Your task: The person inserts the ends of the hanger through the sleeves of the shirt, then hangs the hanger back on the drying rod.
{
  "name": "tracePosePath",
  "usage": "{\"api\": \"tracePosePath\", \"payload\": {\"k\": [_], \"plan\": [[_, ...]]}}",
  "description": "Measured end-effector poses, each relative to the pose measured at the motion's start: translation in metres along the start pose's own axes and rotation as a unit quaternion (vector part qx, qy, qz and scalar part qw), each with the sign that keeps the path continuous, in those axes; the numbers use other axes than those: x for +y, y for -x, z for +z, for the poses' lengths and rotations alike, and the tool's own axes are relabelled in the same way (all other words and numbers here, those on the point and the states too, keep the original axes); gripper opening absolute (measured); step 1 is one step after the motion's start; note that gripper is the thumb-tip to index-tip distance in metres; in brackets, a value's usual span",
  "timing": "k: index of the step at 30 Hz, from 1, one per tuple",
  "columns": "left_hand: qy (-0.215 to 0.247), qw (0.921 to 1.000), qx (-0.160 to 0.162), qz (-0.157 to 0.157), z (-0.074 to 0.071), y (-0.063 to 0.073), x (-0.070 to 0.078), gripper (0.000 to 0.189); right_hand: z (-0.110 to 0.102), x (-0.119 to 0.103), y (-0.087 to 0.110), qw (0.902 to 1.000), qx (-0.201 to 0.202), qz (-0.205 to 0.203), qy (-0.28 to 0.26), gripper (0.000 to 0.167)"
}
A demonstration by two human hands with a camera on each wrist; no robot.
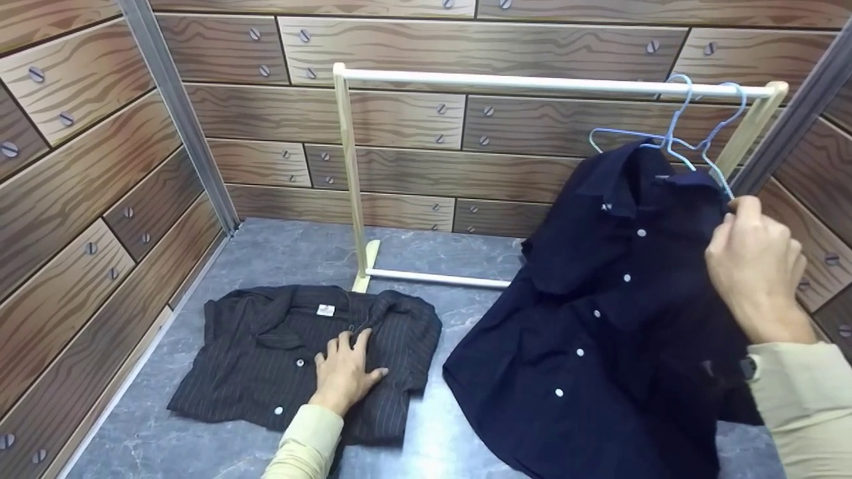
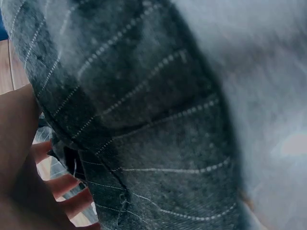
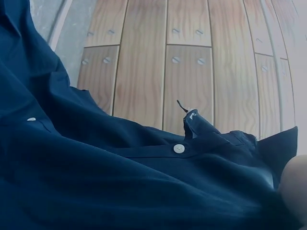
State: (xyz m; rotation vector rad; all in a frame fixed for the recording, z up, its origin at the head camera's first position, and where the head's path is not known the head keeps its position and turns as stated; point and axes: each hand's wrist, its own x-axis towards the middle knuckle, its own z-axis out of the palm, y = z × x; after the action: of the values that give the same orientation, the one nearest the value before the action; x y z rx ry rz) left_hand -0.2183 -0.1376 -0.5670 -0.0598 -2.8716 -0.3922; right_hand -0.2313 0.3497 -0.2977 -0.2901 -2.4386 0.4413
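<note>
Holding down the dark pinstriped shirt (image 1: 246,366) is basically what the left hand (image 1: 343,372) is at here: palm down on the front, fingers spread, thumb out to the side. That shirt lies folded on the grey marbled worktop (image 1: 160,452), collar toward the rack, with a white label (image 1: 325,310) showing inside the neck.

Over on the right, the navy shirt (image 1: 612,359) hangs in front of the rack (image 1: 552,82), white buttons running down the front and its lower part spread over the worktop. The right hand (image 1: 762,259) is up at its shoulder, fingers curled and pinching the sloping arm of a blue hanger (image 1: 720,178); can't tell how much cloth they've got too. A second hanger (image 1: 675,123) sits just left of it, both hooks over the top bar near the right post. Wood-print panels (image 1: 486,50) all around, btw.
</note>
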Motion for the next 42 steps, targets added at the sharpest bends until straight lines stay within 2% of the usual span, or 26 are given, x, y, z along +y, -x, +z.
{"api": "tracePosePath", "payload": {"k": [5,10,13,18,25,29,32,35,42], "plan": [[-0.034,0.9993,0.008,0.016,0.002,-0.002,0.000,0.076,0.000,0.008,0.006,0.9997,-0.017,-0.011,0.013,0.034],[-0.041,0.9989,0.002,0.025,0.002,0.000,0.003,0.075,0.003,0.014,0.009,0.9983,-0.048,-0.023,0.023,0.034],[-0.040,0.9986,0.003,0.033,0.003,0.002,0.007,0.075,0.006,0.016,0.010,0.9978,-0.053,-0.031,0.024,0.033],[-0.042,0.9987,-0.001,0.029,0.007,0.006,0.015,0.077,0.011,0.017,0.011,0.9969,-0.063,-0.039,0.026,0.034],[-0.056,0.9980,-0.019,0.022,0.009,0.010,0.027,0.081,0.016,0.016,0.009,0.9928,-0.113,-0.026,0.030,0.040],[-0.052,0.9981,-0.020,0.025,0.011,0.012,0.036,0.084,0.021,0.014,0.005,0.9907,-0.135,-0.018,-0.005,0.044],[-0.048,0.9980,-0.026,0.031,0.013,0.015,0.042,0.086,0.025,0.012,0.002,0.9914,-0.111,-0.011,-0.069,0.042],[-0.047,0.9977,-0.035,0.033,0.014,0.016,0.046,0.089,0.028,0.008,0.001,0.9905,-0.057,0.003,-0.125,0.039],[-0.050,0.9973,-0.046,0.027,0.015,0.017,0.055,0.090,0.023,-0.004,-0.006,0.9827,0.033,0.060,-0.172,0.040]]}}
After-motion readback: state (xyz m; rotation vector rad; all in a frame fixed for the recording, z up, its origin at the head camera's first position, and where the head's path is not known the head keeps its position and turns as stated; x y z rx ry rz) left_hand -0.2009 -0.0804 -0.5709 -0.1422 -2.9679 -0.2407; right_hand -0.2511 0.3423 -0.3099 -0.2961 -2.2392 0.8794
